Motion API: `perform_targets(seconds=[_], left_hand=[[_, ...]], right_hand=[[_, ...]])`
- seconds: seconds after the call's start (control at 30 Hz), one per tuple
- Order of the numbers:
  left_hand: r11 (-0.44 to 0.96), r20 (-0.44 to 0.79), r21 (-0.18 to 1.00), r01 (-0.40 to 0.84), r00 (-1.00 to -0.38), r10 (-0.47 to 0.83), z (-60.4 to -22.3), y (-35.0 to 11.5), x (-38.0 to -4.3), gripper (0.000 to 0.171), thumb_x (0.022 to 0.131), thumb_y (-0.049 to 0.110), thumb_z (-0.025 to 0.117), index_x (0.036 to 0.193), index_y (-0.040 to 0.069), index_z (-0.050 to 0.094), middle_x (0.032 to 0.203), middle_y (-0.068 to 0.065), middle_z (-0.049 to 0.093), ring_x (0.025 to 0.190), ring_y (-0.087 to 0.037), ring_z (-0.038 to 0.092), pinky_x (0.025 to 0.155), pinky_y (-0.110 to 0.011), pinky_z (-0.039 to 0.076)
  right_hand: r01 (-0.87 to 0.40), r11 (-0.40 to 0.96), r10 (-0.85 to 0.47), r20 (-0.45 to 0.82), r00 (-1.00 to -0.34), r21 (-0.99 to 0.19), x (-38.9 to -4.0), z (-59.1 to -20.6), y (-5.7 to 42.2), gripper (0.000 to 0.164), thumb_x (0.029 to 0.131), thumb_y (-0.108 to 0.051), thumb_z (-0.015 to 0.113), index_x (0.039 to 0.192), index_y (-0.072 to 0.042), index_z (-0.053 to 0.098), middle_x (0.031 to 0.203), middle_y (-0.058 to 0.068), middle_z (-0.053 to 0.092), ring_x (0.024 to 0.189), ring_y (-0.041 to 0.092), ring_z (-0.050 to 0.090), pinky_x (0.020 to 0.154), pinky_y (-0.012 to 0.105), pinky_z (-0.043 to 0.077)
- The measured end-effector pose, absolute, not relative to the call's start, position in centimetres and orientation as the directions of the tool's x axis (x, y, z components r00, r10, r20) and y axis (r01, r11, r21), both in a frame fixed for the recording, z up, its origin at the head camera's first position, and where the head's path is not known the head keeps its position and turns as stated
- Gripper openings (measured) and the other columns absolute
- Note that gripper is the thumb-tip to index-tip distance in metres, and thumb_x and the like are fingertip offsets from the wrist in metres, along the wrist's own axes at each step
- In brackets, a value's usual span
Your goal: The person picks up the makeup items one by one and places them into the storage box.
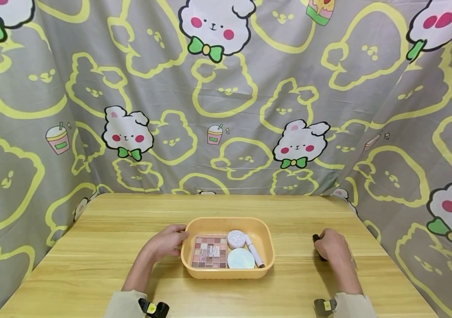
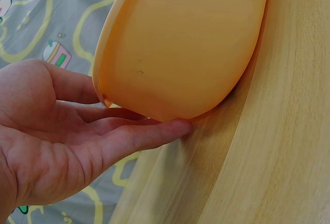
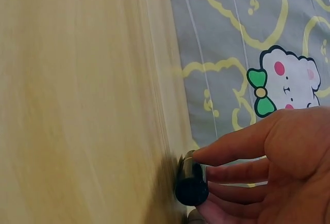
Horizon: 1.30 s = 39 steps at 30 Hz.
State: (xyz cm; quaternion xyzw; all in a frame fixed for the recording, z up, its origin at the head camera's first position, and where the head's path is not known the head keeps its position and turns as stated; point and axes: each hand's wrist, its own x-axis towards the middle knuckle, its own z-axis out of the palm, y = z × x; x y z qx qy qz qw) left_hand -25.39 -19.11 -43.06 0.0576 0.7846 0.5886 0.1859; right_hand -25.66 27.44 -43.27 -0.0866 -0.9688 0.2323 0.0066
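Observation:
A yellow plastic basin point(image 1: 227, 274) stands on the table. My left hand point(image 1: 169, 242) grips its left end, thumb at the rim and fingers below the wall, as the left wrist view shows. Inside lie an eyeshadow palette point(image 1: 210, 252) lettered "BACK", a small white round compact point(image 1: 236, 239), a larger pale-green round compact point(image 1: 241, 259) and a slim white tube point(image 1: 254, 251) with a dark end. Well to the basin's right, my right hand point(image 1: 334, 246) pinches a glossy black cylindrical tube point(image 3: 191, 189) close over the tabletop. Its far end is hidden by the fingers.
The light wood table point(image 1: 226, 205) runs back to a grey patterned curtain point(image 1: 234, 101) hanging behind and at both sides. Small black devices, a left one point(image 1: 157, 308) and a right one point(image 1: 323, 306), are strapped at the wrists.

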Motion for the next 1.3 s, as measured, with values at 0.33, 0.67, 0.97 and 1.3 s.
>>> perform_targets(seconds=[0.33, 0.67, 0.97, 1.3], left_hand=[[0.295, -0.221, 0.947, -0.127, -0.925, 0.311, -43.15, -19.14, -25.46, 0.048, 0.107, 0.013, 0.038, 0.148, -0.012, 0.038, 0.137, -0.03, 0.057, 0.123, -0.039, 0.061, 0.085, -0.048, 0.06], [0.302, -0.227, 0.944, -0.134, -0.927, 0.298, -43.02, -19.08, -25.31, 0.047, 0.107, 0.012, 0.038, 0.148, -0.012, 0.039, 0.136, -0.029, 0.058, 0.123, -0.038, 0.061, 0.085, -0.048, 0.06], [0.3, -0.226, 0.945, -0.132, -0.926, 0.303, -43.14, -19.12, -25.27, 0.047, 0.107, 0.012, 0.038, 0.147, -0.012, 0.04, 0.134, -0.028, 0.06, 0.121, -0.036, 0.062, 0.085, -0.047, 0.06], [0.291, -0.227, 0.947, -0.136, -0.924, 0.307, -43.17, -19.11, -25.34, 0.047, 0.107, 0.012, 0.038, 0.147, -0.012, 0.04, 0.133, -0.028, 0.06, 0.12, -0.036, 0.062, 0.084, -0.046, 0.06]], right_hand=[[0.175, 0.872, 0.172, -0.049, -0.984, -0.458, -25.62, -43.12, 27.31, 0.026, 0.083, -0.008, 0.056, 0.102, 0.008, 0.063, 0.098, 0.029, 0.065, 0.082, 0.036, 0.059, 0.07, 0.046, 0.051], [0.192, 0.869, 0.175, -0.08, -0.981, -0.456, -25.46, -43.16, 27.12, 0.028, 0.084, -0.01, 0.058, 0.105, 0.008, 0.061, 0.097, 0.029, 0.063, 0.08, 0.035, 0.057, 0.066, 0.044, 0.05], [0.192, 0.872, 0.172, -0.086, -0.981, -0.449, -25.38, -43.2, 26.95, 0.028, 0.084, -0.009, 0.058, 0.105, 0.009, 0.061, 0.095, 0.029, 0.063, 0.078, 0.035, 0.057, 0.064, 0.042, 0.049], [0.157, 0.886, 0.156, -0.038, -0.987, -0.435, -25.44, -43.24, 26.8, 0.023, 0.083, -0.008, 0.058, 0.098, 0.01, 0.061, 0.091, 0.029, 0.063, 0.077, 0.037, 0.058, 0.064, 0.043, 0.051]])
